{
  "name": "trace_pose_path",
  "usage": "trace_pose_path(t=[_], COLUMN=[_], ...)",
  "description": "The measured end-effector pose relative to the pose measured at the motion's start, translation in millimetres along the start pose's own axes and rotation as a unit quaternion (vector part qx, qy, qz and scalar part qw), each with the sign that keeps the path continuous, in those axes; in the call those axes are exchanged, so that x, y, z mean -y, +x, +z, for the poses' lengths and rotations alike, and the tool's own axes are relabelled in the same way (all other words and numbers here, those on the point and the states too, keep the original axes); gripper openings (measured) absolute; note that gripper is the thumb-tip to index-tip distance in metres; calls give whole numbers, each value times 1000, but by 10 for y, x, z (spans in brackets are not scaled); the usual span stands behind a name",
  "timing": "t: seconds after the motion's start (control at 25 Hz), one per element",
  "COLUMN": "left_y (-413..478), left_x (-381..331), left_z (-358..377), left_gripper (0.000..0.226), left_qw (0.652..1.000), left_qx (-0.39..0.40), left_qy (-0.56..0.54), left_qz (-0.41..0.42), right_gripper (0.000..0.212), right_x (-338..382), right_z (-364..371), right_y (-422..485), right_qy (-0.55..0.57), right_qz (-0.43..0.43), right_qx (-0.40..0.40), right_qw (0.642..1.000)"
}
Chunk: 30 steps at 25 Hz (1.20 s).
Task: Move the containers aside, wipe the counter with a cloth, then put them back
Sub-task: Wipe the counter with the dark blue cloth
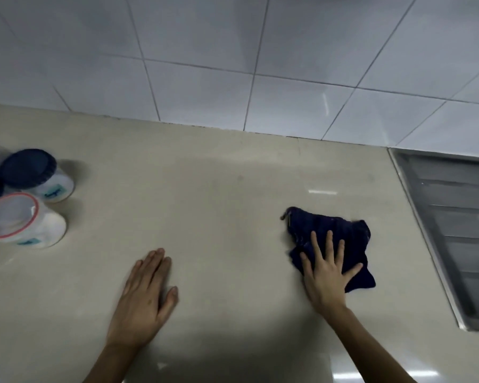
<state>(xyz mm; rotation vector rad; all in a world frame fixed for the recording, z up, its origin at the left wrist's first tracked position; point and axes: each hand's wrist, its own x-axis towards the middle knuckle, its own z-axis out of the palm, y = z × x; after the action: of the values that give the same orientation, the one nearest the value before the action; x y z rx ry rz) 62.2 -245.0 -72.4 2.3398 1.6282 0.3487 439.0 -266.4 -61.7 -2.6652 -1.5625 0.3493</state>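
A dark blue cloth lies crumpled on the beige counter, right of the middle. My right hand presses flat on the cloth with its fingers spread. My left hand rests flat on the bare counter, fingers together, holding nothing. At the far left stand the containers: a white jar with a dark blue lid and a white jar with a clear, red-rimmed lid. More jars behind them are cut off by the frame's left edge.
A steel sink drainboard is set into the counter at the right. A white tiled wall runs along the back of the counter.
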Motion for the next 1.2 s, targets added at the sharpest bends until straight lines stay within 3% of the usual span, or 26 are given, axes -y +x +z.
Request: trace_pose_path(t=[0.08, 0.2, 0.28, 0.36, 0.4, 0.44, 0.56, 0.64, 0.68, 0.76, 0.84, 0.96, 1.08, 1.2], left_y=[-7, -19, -22, -28, -25, -19, 4, 7, -4, -13, -13, 6, -2, 11], left_x=[4, -10, -1, 1, -2, 0, -7, -10, -15, -8, -6, -24, -23, -33], left_z=[-8, -21, -31, -31, -31, -34, -38, -36, -37, -33, -44, -60, -60, -67], left_gripper=[62, 62, 63, 63, 63, 62, 61, 60, 60, 61, 62, 61, 61, 62], left_qw=[1000, 1000, 1000, 1000, 1000, 1000, 1000, 1000, 1000, 1000, 1000, 1000, 1000, 1000], left_qx=[-1, 8, 16, 15, 11, 8, -1, -1, 2, 6, 14, 6, 12, 15], left_qy=[-1, 11, 12, 6, 2, -4, -13, -4, 0, 3, 10, 5, 1, 4], left_qz=[4, -2, -8, -5, -3, -2, 2, 3, 2, -3, -12, -9, -9, -13], right_gripper=[62, 61, 59, 59, 58, 57, 52, 55, 56, 53, 54, 61, 66, 58], right_x=[394, 916, 805, 379, 154, -25, 194, 876, 1220, 1537, 1315, 777, 700, 989], right_z=[130, 336, 339, 181, 106, 72, 180, 309, 324, 377, 350, -22, -207, 29], right_y=[-147, -481, -543, -341, -223, -117, -31, -77, -93, -115, -59, 363, 690, 533], right_qy=[6, -59, -120, -129, -120, -94, 3, 22, 28, -10, -73, -131, -150, -128], right_qz=[-23, -236, -427, -543, -550, -515, -222, -96, -105, -216, -362, -477, -496, -453], right_qx=[-12, -14, -16, -15, -7, -12, -66, -74, -56, -32, -19, 25, 80, 14], right_qw=[1000, 970, 896, 829, 826, 852, 973, 992, 993, 976, 929, 869, 852, 882])
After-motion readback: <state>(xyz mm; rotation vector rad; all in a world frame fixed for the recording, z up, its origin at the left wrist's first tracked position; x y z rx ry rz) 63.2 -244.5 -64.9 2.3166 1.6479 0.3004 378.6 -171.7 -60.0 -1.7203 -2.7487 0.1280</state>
